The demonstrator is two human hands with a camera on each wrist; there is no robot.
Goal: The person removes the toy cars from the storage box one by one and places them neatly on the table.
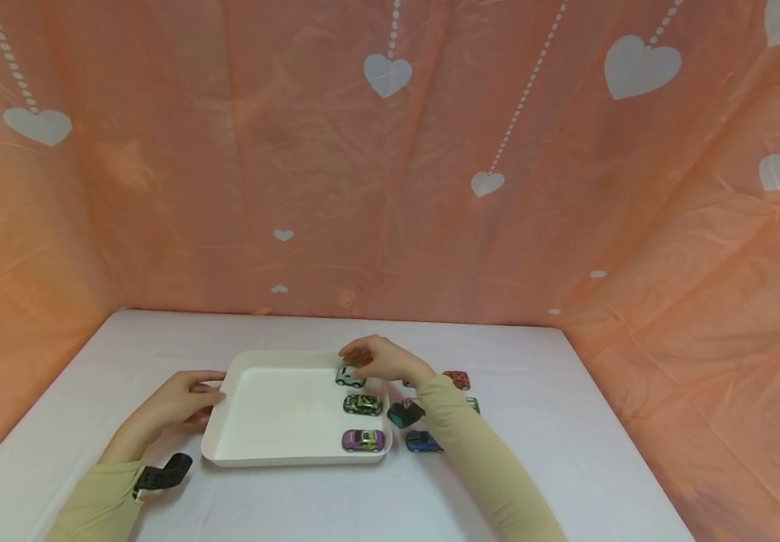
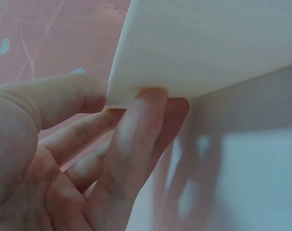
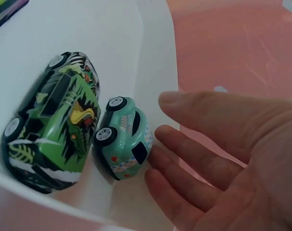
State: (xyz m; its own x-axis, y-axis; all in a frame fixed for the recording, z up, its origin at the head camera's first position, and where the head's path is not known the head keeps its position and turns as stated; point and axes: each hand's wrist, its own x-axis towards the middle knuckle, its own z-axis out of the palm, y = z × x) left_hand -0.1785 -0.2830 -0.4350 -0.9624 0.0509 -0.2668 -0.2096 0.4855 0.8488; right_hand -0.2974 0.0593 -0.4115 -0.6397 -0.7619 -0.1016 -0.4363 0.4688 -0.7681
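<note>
A white tray (image 1: 281,414) lies on the table, with three toy cars along its right side. My left hand (image 1: 183,399) holds the tray's left edge; in the left wrist view, the thumb meets the rim and the fingertips (image 2: 153,98) press the outer wall. My right hand (image 1: 390,361) is over the far right corner, fingers loosely bent around nothing. Its fingertips (image 3: 158,180) lie beside a mint-green toy car (image 3: 129,144); whether they touch is unclear. Nearer me stand a green-and-black toy car (image 1: 363,405) and a purple toy car (image 1: 363,440).
Right of the tray, partly hidden by my right forearm, are more toy cars, among them a blue one (image 1: 422,442) and a red one (image 1: 458,379). A white cloth covers the table (image 1: 281,504). Orange curtains (image 1: 336,165) with hearts hang behind and at both sides.
</note>
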